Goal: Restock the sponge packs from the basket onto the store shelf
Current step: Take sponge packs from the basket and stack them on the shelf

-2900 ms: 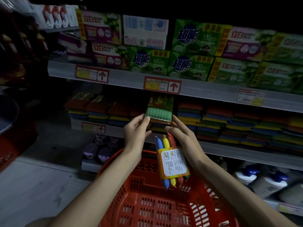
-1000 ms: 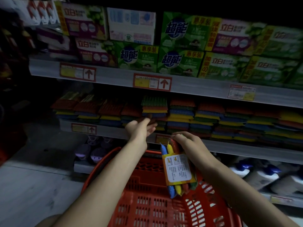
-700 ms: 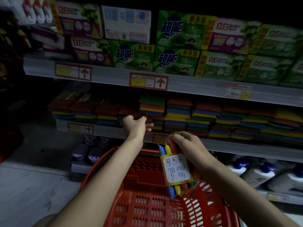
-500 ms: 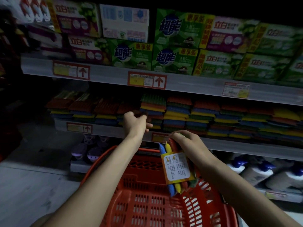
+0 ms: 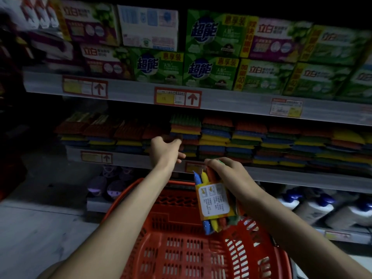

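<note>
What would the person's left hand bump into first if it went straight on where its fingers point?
Most likely the stack of multicoloured sponge packs topped by a green one; the left hand points at its lower layers, and may be touching them, since depth is unclear.

Green boxes (image 5: 211,35) and purple boxes (image 5: 90,23), stacked two high, top tier. Red-framed price labels (image 5: 177,98) beneath. White blue-capped bottles (image 5: 314,210), lowest tier, right. Grey floor (image 5: 40,238).
</note>
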